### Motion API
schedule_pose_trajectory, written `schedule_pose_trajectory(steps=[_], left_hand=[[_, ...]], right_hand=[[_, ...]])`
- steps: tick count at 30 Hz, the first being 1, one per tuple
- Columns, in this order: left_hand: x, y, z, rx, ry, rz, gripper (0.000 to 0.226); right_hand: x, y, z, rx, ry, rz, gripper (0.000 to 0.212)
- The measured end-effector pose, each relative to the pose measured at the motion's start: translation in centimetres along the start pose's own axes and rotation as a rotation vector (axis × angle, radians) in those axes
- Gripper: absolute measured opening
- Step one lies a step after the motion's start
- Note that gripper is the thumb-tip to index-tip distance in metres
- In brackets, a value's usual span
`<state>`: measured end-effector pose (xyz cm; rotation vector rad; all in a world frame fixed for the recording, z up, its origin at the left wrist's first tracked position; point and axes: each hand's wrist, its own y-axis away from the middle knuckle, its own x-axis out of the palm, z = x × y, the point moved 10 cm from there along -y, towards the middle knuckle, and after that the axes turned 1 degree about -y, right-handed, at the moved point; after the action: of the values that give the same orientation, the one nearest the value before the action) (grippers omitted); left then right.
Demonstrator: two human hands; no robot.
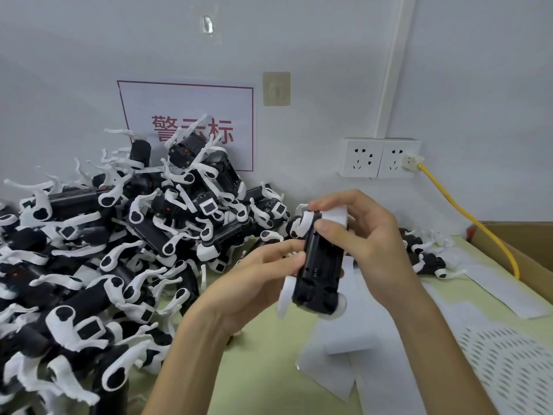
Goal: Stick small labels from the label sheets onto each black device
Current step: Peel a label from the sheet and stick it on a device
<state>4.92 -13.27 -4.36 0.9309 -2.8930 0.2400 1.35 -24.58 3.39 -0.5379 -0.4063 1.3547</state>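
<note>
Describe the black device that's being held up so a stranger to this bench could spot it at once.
Start at the big heap of black-and-white plastic devices against the white wall, then look right of it, above the pale green table. The black plastic device there is the only one held up off the table, nearly upright.

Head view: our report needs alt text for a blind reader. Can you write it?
Two hands hold one black device above a green table: the left hand grips its side, the right hand its top end. A pile of like devices lies to the left; white label sheets lie below and right.
</note>
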Motion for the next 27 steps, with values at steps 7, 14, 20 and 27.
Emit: schedule_pose_trajectory(steps=[7,14,20,27], left_hand=[[-2.3,-0.4,1.1,-0.025,0.032,-0.204,0.054],[-2.7,-0.8,0.9,0.043,0.332,-0.221,0.047],[-5.3,-0.3,2.1,-0.008,0.408,-0.394,0.071],[-5.3,-0.9,3.0,-0.059,0.347,-0.388,0.079]], right_hand=[[1.9,0.0,-1.4,0.051,0.117,0.161,0.074],[-0.7,-0.1,-5.2,0.236,0.109,0.130,0.057],[-10.5,3.2,-15.6,0.719,0.654,-0.188,0.039],[-10.0,6.6,-19.9,0.890,0.894,-0.078,0.056]])
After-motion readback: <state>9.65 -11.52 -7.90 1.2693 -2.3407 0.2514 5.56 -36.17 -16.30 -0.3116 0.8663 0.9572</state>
